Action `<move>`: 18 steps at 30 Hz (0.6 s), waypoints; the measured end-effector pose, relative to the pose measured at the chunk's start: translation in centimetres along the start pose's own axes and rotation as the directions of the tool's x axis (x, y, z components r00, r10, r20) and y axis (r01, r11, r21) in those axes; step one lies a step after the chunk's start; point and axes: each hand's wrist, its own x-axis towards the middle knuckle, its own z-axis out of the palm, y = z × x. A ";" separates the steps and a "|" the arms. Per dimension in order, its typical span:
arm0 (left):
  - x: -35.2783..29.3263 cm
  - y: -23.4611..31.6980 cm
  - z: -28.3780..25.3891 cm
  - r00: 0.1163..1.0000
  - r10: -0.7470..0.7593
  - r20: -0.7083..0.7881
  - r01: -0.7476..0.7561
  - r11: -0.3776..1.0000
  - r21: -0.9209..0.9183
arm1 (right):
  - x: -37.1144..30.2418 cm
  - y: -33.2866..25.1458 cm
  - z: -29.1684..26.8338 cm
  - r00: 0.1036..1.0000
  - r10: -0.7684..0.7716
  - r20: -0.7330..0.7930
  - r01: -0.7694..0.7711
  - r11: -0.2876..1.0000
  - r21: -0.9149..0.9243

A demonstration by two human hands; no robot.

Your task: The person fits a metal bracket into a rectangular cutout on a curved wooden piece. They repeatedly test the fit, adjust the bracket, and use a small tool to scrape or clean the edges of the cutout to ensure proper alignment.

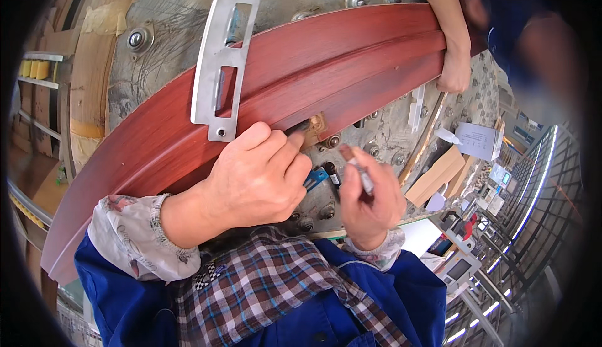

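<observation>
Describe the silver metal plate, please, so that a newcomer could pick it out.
Find the long reddish board. Beyond the person's left hand, a silver metal plate overlaps its far edge. Unlike the round ball rollers nearby, it is elongated, with two rectangular openings.

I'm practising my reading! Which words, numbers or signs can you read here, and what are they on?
There is no text I can quote.
White sheet at right: printed lines, too small to read.
Left sleeve cover: looping script, bent by folds, not clear enough.
Small dark tube on the worktable: pale marks, too small.
Whitish pen-like tool in the right hand: no readable lettering.
</observation>
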 end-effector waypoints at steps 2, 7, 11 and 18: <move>0.3 0.2 -0.3 0.999 -0.014 0.046 0.015 1.000 -0.015 | -0.9 1.4 -0.2 0.997 0.058 -0.053 -0.060 0.997 -0.044; 0.8 0.6 0.1 0.997 -0.068 0.029 0.071 0.989 -0.129 | -3.8 3.6 0.4 0.970 0.217 -0.110 -0.217 0.976 0.014; 0.7 0.3 -0.1 0.997 0.077 0.022 -0.076 0.997 -0.014 | -5.0 3.9 1.0 0.961 0.263 -0.091 -0.272 0.957 -0.100; 1.2 0.3 0.0 0.991 0.133 -0.019 -0.132 0.990 0.048 | -2.4 1.7 1.3 0.996 0.082 -0.015 -0.083 0.995 -0.048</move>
